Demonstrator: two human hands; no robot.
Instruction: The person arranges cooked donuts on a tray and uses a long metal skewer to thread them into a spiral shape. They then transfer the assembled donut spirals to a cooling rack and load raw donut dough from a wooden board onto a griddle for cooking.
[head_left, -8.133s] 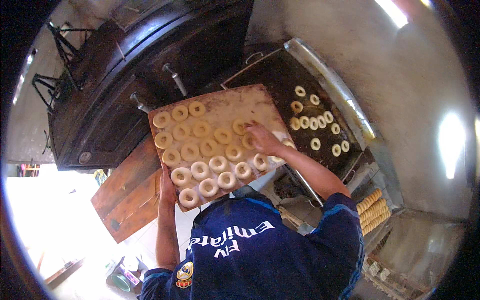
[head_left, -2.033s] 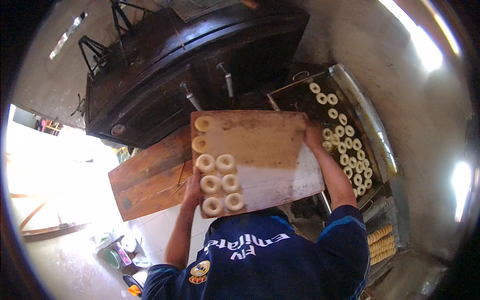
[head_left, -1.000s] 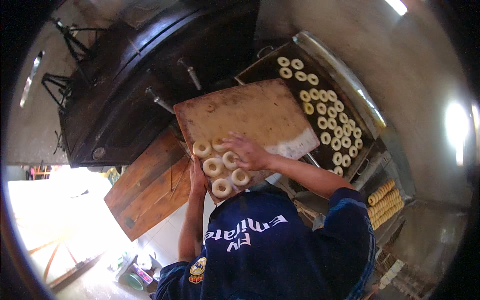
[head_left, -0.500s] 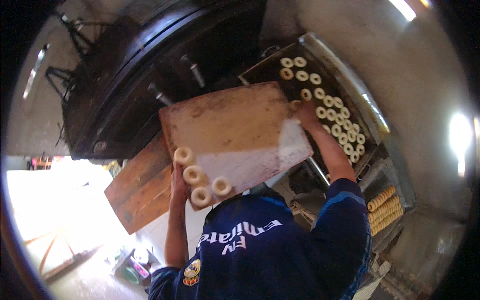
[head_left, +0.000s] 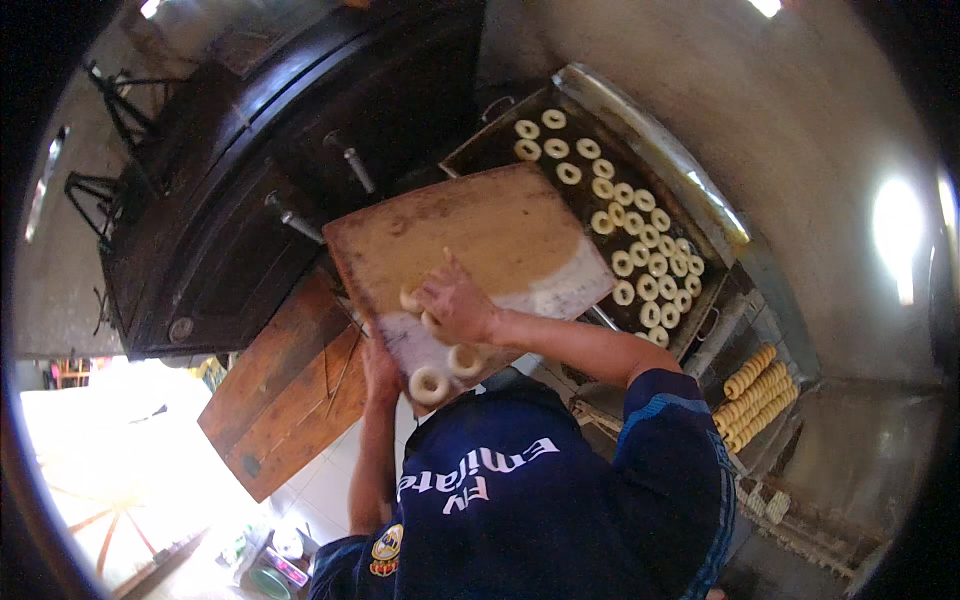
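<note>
My left hand [head_left: 381, 366] grips the near edge of a floured wooden board [head_left: 490, 225] and holds it up, tilted, over the corner of a dark frying vat [head_left: 500, 140]. A few raw dough rings [head_left: 431, 385] lie at the board's near end. Over those rings lies my right hand [head_left: 456, 306], its fingers curled on one of them. Several pale dough rings [head_left: 640, 262] float in rows in the vat beyond the board's right edge.
A large dark metal oven [head_left: 250, 200] with rod handles stands at the left. Brown wooden planks [head_left: 285, 395] lie below the board. Stacked fried rings [head_left: 760, 392] sit on a rack at the right, beside a grey wall.
The board went from full of rings to only a few. Half a second ago my right hand was at the vat side of the board; now it is back on the remaining rings.
</note>
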